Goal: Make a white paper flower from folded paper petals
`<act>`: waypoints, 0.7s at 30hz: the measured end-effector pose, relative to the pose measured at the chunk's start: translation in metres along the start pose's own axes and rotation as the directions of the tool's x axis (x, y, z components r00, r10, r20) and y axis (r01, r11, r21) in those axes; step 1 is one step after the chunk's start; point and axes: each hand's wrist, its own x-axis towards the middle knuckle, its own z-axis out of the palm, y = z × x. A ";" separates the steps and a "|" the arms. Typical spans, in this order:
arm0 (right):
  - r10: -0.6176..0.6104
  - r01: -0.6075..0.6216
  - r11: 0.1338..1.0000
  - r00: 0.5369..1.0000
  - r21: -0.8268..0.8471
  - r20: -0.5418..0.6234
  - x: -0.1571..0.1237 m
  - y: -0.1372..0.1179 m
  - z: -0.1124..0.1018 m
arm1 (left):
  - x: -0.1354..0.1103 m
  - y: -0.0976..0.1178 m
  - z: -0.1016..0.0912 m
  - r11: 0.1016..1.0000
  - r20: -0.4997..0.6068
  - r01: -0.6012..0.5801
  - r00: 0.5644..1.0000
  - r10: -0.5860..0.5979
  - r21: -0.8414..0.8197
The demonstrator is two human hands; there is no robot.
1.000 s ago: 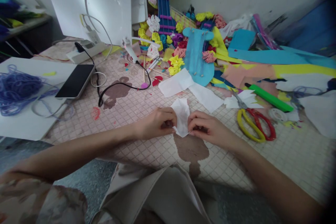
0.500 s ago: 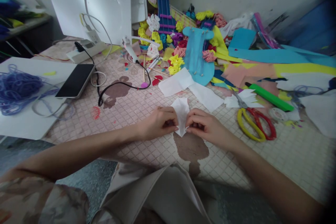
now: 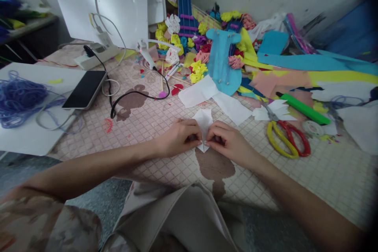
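Observation:
A small piece of white crepe paper (image 3: 204,119) is pinched between both hands, low over the table near its front edge. My left hand (image 3: 183,138) grips its left side between thumb and fingers. From the other side, my right hand (image 3: 228,141) grips it the same way, and the fingertips nearly meet at the gathered lower part. The paper fans out above the fingers and comes to a point below them. Just beyond lie two flat white paper strips (image 3: 232,107). Scissors with yellow and red handles (image 3: 288,138) rest to the right of my right hand.
A glue gun (image 3: 146,55) with a black cable (image 3: 132,93) stands at the back. To the left are a phone (image 3: 85,89) and purple yarn (image 3: 20,100) on a white board. A blue guitar-shaped cutout (image 3: 223,63), crumpled paper flowers (image 3: 198,71) and a green cutter (image 3: 305,109) lie beyond.
My right hand has moved slightly left, so the fingertips are closer together. The lower part of the white paper is now drawn in and creased between them.

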 end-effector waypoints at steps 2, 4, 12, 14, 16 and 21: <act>-0.008 0.008 1.000 1.000 0.001 0.011 0.000 0.000 -0.001 | 0.001 -0.001 0.000 1.000 -0.017 -0.005 1.000 0.005 -0.012; -0.026 0.026 1.000 0.999 0.018 0.020 0.000 0.000 -0.003 | 0.001 -0.001 0.000 0.999 -0.031 -0.015 0.999 0.014 -0.036; -0.031 0.032 0.999 0.999 -0.033 0.028 0.001 -0.004 -0.001 | 0.002 0.001 0.000 1.000 -0.020 0.016 1.000 -0.016 -0.004; -0.018 0.019 0.999 1.000 -0.051 0.025 0.001 -0.005 0.001 | 0.002 0.001 0.001 1.000 -0.017 0.022 1.000 -0.022 0.006; -0.005 0.006 0.998 1.000 -0.066 0.027 0.001 -0.005 0.002 | 0.001 0.001 0.002 1.000 -0.020 0.022 1.000 -0.021 0.015; 0.012 -0.009 0.996 0.999 -0.093 0.035 0.000 -0.006 0.001 | 0.001 0.001 0.004 0.999 -0.026 0.032 0.999 -0.031 0.025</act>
